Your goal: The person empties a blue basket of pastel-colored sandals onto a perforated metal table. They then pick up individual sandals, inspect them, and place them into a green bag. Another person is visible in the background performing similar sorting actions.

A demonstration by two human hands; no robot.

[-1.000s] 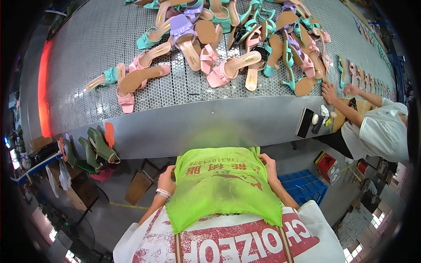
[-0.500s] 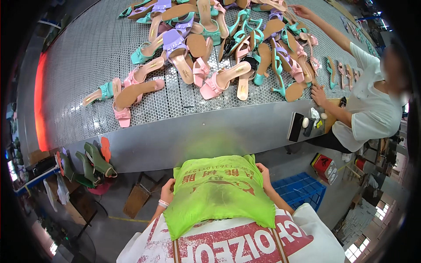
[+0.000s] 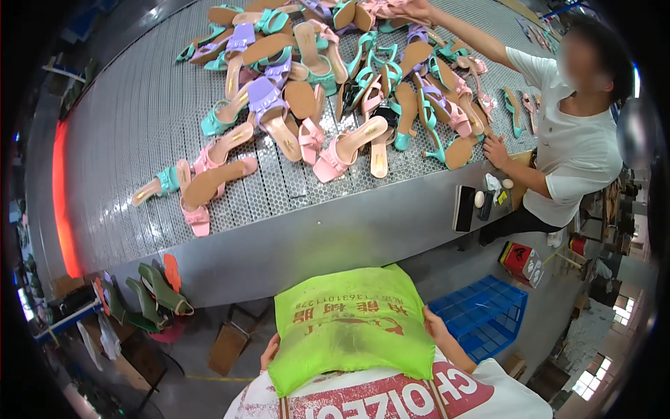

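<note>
A bright green cloth apron [image 3: 349,335] hangs over my white shirt [image 3: 377,401]. My right hand [image 3: 440,330] is at the apron's right edge, its fingers curled against the cloth. On the opposite edge, my left hand [image 3: 270,353] is mostly covered by the cloth, so its grip does not show. Both hands are away from the metal bench [image 3: 307,227]. Heeled sandals in pink, teal and lilac lie piled on it, several turned sole up. Nearest me are a pink sandal [image 3: 347,150], a lilac sandal [image 3: 269,105] and a sole-up pink sandal [image 3: 216,181].
A co-worker [image 3: 572,133] at the right reaches one hand [image 3: 412,8] into the pile. Their other hand [image 3: 497,152] rests by the bench edge. A blue crate [image 3: 481,314] and a red box [image 3: 522,262] stand on the floor. Green shoe-shaped pieces [image 3: 157,297] are at the left.
The view has shifted, so the bench and floor things sit lower. The co-worker's reaching hand has moved left into the pile. My hands stay beside the apron.
</note>
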